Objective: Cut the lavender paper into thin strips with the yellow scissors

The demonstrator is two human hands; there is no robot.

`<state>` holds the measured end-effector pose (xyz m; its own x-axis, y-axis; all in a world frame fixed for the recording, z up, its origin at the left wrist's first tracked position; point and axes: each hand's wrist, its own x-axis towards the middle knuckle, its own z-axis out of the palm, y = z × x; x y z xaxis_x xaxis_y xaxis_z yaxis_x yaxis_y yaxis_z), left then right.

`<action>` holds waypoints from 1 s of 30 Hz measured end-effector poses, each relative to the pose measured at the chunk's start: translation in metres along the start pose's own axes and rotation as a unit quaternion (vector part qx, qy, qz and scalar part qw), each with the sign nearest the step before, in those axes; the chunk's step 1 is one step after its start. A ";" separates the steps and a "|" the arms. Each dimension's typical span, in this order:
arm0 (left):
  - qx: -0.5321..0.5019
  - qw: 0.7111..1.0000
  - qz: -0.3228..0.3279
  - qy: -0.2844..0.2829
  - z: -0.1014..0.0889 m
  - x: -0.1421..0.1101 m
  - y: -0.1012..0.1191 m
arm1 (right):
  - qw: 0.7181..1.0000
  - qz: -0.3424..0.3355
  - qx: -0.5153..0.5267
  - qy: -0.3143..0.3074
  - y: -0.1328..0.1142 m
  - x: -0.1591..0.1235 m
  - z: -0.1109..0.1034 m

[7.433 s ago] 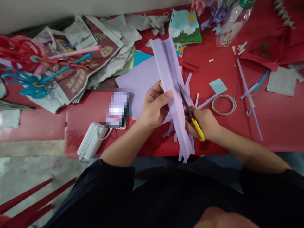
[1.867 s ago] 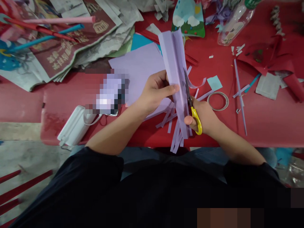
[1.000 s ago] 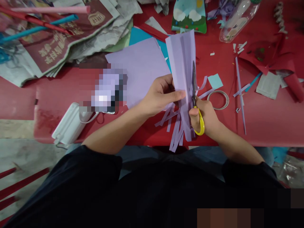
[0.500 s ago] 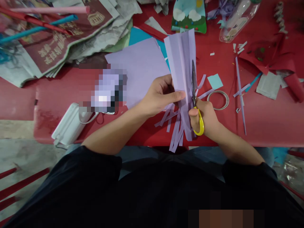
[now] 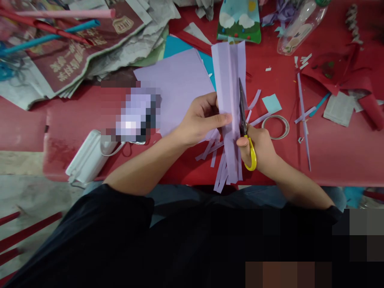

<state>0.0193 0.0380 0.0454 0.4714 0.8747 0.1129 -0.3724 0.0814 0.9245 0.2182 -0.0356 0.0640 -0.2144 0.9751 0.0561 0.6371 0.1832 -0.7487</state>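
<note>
My left hand [image 5: 207,120] pinches a creased sheet of purple paper [image 5: 225,88], thumb in front and the other fingers mostly behind it. In my right hand [image 5: 259,146] is a pair of scissors [image 5: 251,154] with yellow handles. Their dark blades point away from me along the right part of the creased sheet, where a strip is partly separated. Several cut purple strips [image 5: 221,174] lie below the hands at the table edge. A flat purple sheet [image 5: 180,88] rests to the left, partly behind my left hand.
A roll of tape [image 5: 275,127] and a light blue paper square [image 5: 272,103] lie right of the scissors. A white power bank [image 5: 87,157] and a blurred-out phone [image 5: 135,114] are at left. Newspapers [image 5: 99,60], a plastic bottle [image 5: 301,28] and red paper [image 5: 333,76] occupy the red table's far side.
The purple sheet has turned slightly more upright and its lower end sits a little lower. The scissors have shifted slightly left, their tips now tilting more to the left.
</note>
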 end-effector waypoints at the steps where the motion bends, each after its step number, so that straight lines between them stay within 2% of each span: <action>1: -0.001 1.000 -0.001 -0.002 0.000 0.000 0.000 | 1.000 0.000 -0.004 -0.001 0.000 0.000 0.000; 9: -0.019 1.000 -0.013 -0.019 0.001 0.000 0.003 | 0.998 -0.063 -0.004 -0.027 0.003 0.003 -0.004; 13: 0.006 0.999 -0.026 -0.022 0.001 -0.002 0.002 | 0.997 -0.061 -0.010 -0.043 0.006 0.003 -0.003; 21: 0.013 0.998 -0.050 -0.046 0.003 -0.007 -0.002 | 0.996 -0.083 0.006 -0.012 0.006 0.002 -0.004; 30: 0.024 0.997 -0.058 -0.050 0.004 -0.009 -0.005 | 0.998 -0.042 0.037 -0.002 0.002 -0.001 -0.004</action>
<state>0.0201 0.0280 0.0410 0.5869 0.8088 0.0382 -0.2743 0.1542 0.9492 0.2222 -0.0362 0.0652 -0.2671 0.9563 0.1186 0.5607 0.2543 -0.7880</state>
